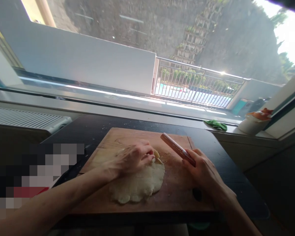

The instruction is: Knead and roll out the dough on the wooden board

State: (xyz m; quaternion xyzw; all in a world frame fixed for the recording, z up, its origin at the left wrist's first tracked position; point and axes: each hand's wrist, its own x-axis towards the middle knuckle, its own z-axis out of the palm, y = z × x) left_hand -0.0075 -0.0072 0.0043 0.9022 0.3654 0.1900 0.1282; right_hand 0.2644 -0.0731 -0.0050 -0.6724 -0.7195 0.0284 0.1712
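Note:
A flat, pale sheet of dough point(137, 186) with an uneven edge lies on a wooden board point(177, 200). My left hand point(139, 154) is over its far part, fingers curled closed on the dough's edge, where a small flap stands up. Part of the sheet is hidden beneath that hand and forearm. In my right hand point(201, 167) is a thin wooden rolling pin point(174, 146), gripped at its near end. The pin points up and to the left, above the board's right side and apart from the dough.
The board rests on a dark table point(226, 164) dusted with white specks. Behind it runs a windowsill with a green cloth point(215, 124) and a white bin point(253, 126). At the left is a radiator point(27, 119). A blurred-out area covers the lower left.

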